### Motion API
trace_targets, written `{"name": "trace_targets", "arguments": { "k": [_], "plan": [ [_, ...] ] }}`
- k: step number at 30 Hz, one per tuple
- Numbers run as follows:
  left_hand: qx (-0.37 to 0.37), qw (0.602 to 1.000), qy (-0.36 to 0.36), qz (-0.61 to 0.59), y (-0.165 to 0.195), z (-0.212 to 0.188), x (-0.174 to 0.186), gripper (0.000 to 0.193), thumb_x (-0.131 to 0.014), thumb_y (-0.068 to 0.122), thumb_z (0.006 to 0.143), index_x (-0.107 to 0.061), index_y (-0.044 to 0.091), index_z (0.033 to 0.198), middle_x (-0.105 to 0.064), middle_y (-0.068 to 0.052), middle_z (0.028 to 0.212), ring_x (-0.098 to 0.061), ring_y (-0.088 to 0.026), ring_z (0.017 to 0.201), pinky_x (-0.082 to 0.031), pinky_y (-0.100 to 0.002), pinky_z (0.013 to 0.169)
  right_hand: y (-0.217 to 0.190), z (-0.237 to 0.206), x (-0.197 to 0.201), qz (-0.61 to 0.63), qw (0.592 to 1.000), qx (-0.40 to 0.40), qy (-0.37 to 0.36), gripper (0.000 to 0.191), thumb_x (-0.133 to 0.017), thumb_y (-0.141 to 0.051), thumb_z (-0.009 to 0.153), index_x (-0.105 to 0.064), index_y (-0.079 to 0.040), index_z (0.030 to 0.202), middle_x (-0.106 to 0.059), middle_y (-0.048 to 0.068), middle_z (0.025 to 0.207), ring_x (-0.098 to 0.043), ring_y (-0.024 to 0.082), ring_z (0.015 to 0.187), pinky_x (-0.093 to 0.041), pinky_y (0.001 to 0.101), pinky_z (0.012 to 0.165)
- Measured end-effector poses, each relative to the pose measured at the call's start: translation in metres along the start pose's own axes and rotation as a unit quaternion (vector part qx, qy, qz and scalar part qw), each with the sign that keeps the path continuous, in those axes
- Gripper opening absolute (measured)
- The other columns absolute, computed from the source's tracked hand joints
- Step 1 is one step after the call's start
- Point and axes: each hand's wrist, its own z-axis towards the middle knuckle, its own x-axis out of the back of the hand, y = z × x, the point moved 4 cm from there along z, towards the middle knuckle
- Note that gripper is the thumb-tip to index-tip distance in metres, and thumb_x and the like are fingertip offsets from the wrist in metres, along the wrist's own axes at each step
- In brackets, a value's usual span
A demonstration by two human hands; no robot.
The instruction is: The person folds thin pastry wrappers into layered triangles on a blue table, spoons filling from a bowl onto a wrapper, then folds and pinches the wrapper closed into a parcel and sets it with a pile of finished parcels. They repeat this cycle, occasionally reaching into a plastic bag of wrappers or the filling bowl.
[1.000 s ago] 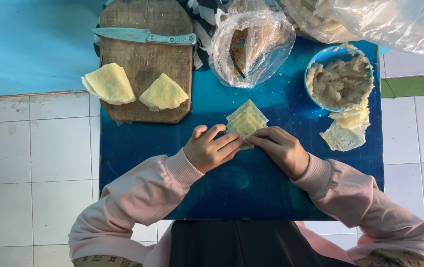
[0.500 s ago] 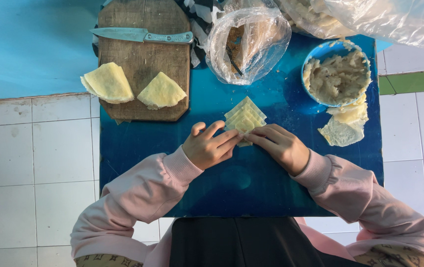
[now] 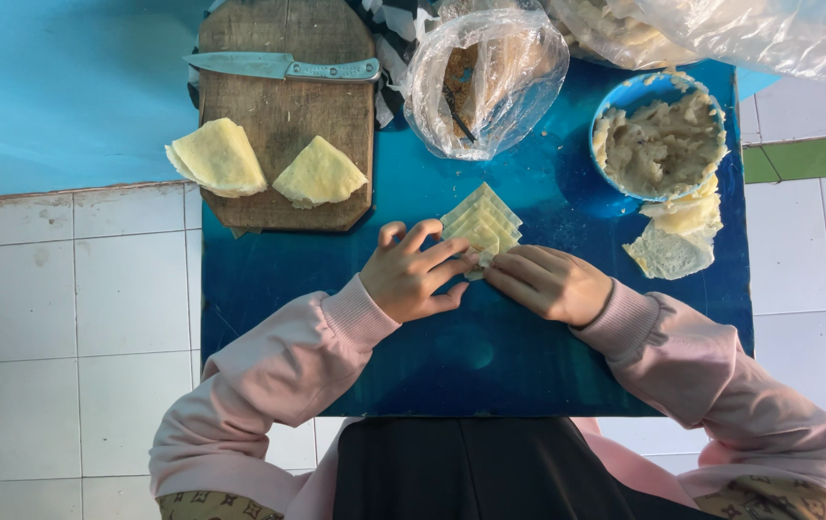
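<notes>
The stack of pale yellow wrapper strips (image 3: 481, 223) lies where it lay half a second ago, mid-counter, pleated in overlapping layers and angled toward the far right. Both hands have barely shifted. The left hand (image 3: 413, 273) pins its near end with curled fingers (image 3: 451, 262); the right hand (image 3: 550, 282) pinches the same end from the right. Far left, two folded wrappers (image 3: 219, 157) rest on a wooden board (image 3: 283, 101) on the blue counter (image 3: 490, 356).
</notes>
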Motion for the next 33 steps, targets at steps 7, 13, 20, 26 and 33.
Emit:
{"name": "trace_targets", "arguments": {
  "k": [7,13,20,26,33],
  "plan": [
    [-0.022,0.999,0.014,0.023,0.0,0.004,-0.002,0.023,-0.082,0.043,0.089,-0.076,0.023,0.1,-0.064,0.012,0.119,-0.053,-0.015,0.118,-0.029,-0.041,0.097,0.01,-0.004,-0.008,0.143,0.978,-0.141,0.054,0.026,-0.075,-0.004,0.086,-0.071,0.001,0.111,-0.068,0.012,0.106,-0.068,0.029,0.092,-0.056,0.0386,0.078],
    [0.023,0.999,0.033,-0.024,-0.002,0.007,-0.007,0.014,-0.085,0.029,0.09,-0.072,0.023,0.088,-0.066,0.014,0.107,-0.055,-0.013,0.113,-0.029,-0.041,0.095,0.017,-0.009,-0.02,0.15,0.961,-0.216,0.085,0.021,-0.078,-0.007,0.082,-0.073,-0.007,0.102,-0.067,0.009,0.099,-0.067,0.027,0.091,-0.056,0.037,0.077],
    [0.149,0.983,0.043,-0.101,-0.009,0.013,-0.007,0.013,-0.086,0.032,0.08,-0.074,0.025,0.083,-0.067,0.015,0.103,-0.054,-0.016,0.104,-0.028,-0.044,0.093,0.014,-0.005,-0.016,0.137,0.969,-0.189,0.081,0.02,-0.076,-0.005,0.086,-0.072,-0.007,0.106,-0.069,0.007,0.103,-0.066,0.026,0.09,-0.056,0.036,0.078],
    [0.175,0.982,0.032,-0.057,-0.006,0.011,-0.003,0.013,-0.087,0.033,0.079,-0.077,0.029,0.085,-0.067,0.014,0.105,-0.054,-0.017,0.104,-0.028,-0.043,0.092,0.009,-0.004,-0.01,0.086,0.98,-0.171,0.062,0.029,-0.074,-0.004,0.081,-0.072,-0.006,0.11,-0.067,0.009,0.104,-0.065,0.027,0.093,-0.057,0.0357,0.081],
    [0.09,0.993,0.072,0.017,0.001,0.006,0.006,0.013,-0.084,0.038,0.085,-0.076,0.03,0.091,-0.067,0.018,0.102,-0.054,-0.014,0.103,-0.027,-0.043,0.093,0.018,-0.011,-0.018,0.135,0.956,-0.244,0.095,0.018,-0.082,-0.013,0.081,-0.079,-0.014,0.099,-0.068,0.004,0.097,-0.063,0.022,0.09,-0.053,0.034,0.076]
  ]
}}
